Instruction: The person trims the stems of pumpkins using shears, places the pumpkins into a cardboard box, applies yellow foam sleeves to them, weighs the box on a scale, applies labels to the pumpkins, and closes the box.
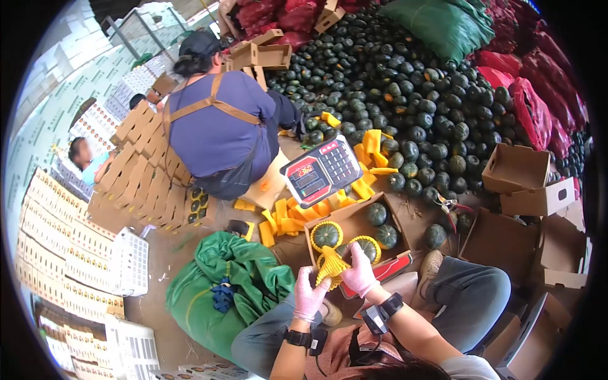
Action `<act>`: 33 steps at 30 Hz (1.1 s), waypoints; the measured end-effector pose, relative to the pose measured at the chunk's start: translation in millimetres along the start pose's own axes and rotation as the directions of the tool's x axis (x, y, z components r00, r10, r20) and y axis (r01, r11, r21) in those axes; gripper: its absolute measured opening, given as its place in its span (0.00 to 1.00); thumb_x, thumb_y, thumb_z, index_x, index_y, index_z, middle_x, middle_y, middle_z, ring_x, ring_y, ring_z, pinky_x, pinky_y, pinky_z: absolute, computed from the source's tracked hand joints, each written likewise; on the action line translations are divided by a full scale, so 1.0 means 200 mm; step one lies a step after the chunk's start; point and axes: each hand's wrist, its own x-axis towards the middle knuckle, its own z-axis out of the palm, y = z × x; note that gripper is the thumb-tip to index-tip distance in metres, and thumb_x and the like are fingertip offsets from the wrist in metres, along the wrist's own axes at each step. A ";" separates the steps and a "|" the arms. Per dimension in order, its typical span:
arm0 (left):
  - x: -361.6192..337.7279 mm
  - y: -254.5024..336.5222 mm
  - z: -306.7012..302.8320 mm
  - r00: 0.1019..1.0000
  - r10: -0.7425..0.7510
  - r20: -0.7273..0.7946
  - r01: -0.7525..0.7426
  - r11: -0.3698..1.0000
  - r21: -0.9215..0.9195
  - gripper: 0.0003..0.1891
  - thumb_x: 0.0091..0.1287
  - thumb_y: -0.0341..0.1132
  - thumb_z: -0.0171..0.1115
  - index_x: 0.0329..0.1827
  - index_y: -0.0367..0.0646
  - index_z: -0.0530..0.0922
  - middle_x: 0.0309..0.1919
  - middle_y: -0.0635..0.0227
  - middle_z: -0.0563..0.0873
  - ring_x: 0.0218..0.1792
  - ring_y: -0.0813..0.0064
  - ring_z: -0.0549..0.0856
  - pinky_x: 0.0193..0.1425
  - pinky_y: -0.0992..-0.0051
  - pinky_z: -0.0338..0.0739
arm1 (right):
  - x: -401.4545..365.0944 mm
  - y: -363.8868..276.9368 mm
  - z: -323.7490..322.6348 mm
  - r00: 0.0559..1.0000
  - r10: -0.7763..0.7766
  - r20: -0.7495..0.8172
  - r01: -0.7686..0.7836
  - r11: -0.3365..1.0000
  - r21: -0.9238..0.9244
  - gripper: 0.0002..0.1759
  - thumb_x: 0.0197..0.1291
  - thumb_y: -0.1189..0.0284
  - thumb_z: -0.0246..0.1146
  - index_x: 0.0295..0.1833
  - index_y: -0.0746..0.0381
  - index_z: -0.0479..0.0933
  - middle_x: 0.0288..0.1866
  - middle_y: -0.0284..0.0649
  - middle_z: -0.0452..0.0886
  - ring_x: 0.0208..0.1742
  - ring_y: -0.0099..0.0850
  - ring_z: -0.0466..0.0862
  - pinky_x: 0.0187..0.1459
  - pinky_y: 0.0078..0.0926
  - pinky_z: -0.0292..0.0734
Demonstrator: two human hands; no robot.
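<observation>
In the head view, my left hand (308,296) and my right hand (360,272), both in thin pale gloves, are closed on a yellow foam net sleeve (331,266) and stretch it between them. The sleeve is over the near end of a cardboard box (394,218). Inside the box, one dark green squash (327,235) wears a yellow net, and another netted squash (366,250) is partly hidden by my right hand. Two bare squashes (377,214) sit along the box's right side. Behind the box stands a digital scale display (322,171) with red lit digits.
Yellow foam sleeves (288,215) lie around the scale. A large heap of squashes (405,107) fills the back right. Cardboard boxes (516,168) stand at right, a green sack (215,304) at left. A seated co-worker (218,126) is ahead, beside stacked boxes (136,177).
</observation>
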 end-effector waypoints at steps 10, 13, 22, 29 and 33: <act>-0.11 -0.04 -0.04 0.798 -0.414 0.437 0.493 0.033 -0.869 0.21 0.68 0.37 0.49 0.58 0.30 0.72 0.52 0.57 0.82 0.53 0.62 0.82 0.62 0.63 0.74 | -0.10 0.09 -0.09 0.908 -0.122 0.401 0.106 0.992 0.061 0.12 0.47 0.81 0.57 0.39 0.61 0.79 0.37 0.48 0.81 0.42 0.45 0.81 0.46 0.37 0.76; -0.08 0.19 -0.13 0.781 -0.288 0.555 0.620 0.242 -0.747 0.22 0.70 0.40 0.48 0.56 0.29 0.74 0.50 0.56 0.84 0.52 0.65 0.83 0.63 0.69 0.72 | -0.10 0.19 -0.23 0.791 -0.168 0.589 -0.083 0.924 0.374 0.19 0.43 0.84 0.64 0.44 0.60 0.81 0.45 0.40 0.83 0.47 0.35 0.82 0.50 0.28 0.76; -0.14 -0.12 -0.05 0.839 -0.228 0.494 0.534 0.519 -0.667 0.18 0.66 0.33 0.62 0.56 0.35 0.76 0.47 0.68 0.84 0.44 0.76 0.83 0.50 0.77 0.77 | -0.15 0.16 -0.19 0.560 0.028 0.828 -0.759 0.418 0.499 0.21 0.51 0.87 0.58 0.54 0.69 0.76 0.49 0.41 0.83 0.49 0.32 0.83 0.55 0.27 0.76; -0.12 0.03 0.09 0.992 0.019 0.122 -0.002 0.991 -0.133 0.07 0.59 0.24 0.66 0.39 0.35 0.80 0.35 0.70 0.84 0.36 0.79 0.81 0.43 0.78 0.76 | -0.19 0.00 -0.23 0.712 0.223 0.666 -0.679 0.460 0.573 0.23 0.61 0.78 0.60 0.63 0.62 0.69 0.52 0.35 0.79 0.47 0.26 0.82 0.47 0.23 0.79; -0.09 0.05 0.08 0.982 0.184 0.046 -0.184 0.983 0.000 0.11 0.59 0.24 0.66 0.45 0.36 0.81 0.39 0.69 0.85 0.39 0.75 0.83 0.47 0.77 0.76 | -0.15 0.00 -0.26 0.710 0.282 0.645 -0.658 0.593 0.465 0.15 0.59 0.78 0.62 0.53 0.63 0.76 0.45 0.33 0.82 0.44 0.23 0.82 0.46 0.21 0.79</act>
